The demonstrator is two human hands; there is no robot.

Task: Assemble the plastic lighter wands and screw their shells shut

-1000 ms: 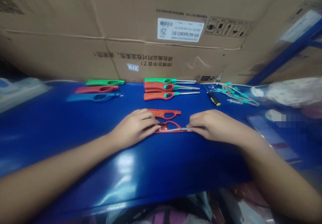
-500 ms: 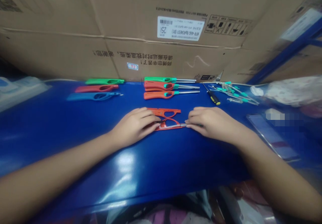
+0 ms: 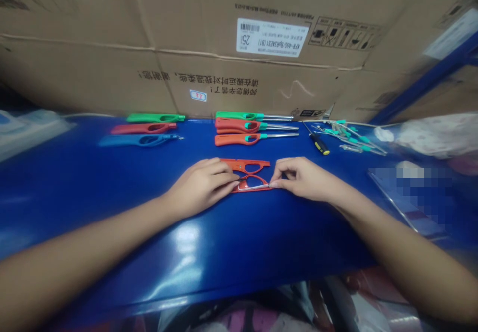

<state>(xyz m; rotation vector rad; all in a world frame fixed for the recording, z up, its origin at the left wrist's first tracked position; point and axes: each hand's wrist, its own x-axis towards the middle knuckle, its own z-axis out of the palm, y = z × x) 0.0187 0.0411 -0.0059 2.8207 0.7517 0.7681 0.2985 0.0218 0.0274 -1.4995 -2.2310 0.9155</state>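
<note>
My left hand (image 3: 201,185) lies curled on the blue table (image 3: 112,192), its fingers pressed on the left end of an open red lighter shell (image 3: 254,183). My right hand (image 3: 302,177) pinches the shell's right end, where a thin metal tube sits; the fingers hide most of the tube. A second red shell half (image 3: 246,164) lies just behind, touching neither hand as far as I can see.
Green, red and blue lighter shells (image 3: 144,129) lie at the back left. Three assembled lighters (image 3: 254,127) lie at the back centre. A screwdriver (image 3: 317,143) and several teal-tipped metal tubes (image 3: 351,138) lie at the back right. Large cardboard boxes (image 3: 224,48) wall off the back.
My right hand has slid left along the shell, pushing the metal tube in; less of the tube shows now. My left hand has stayed put.
</note>
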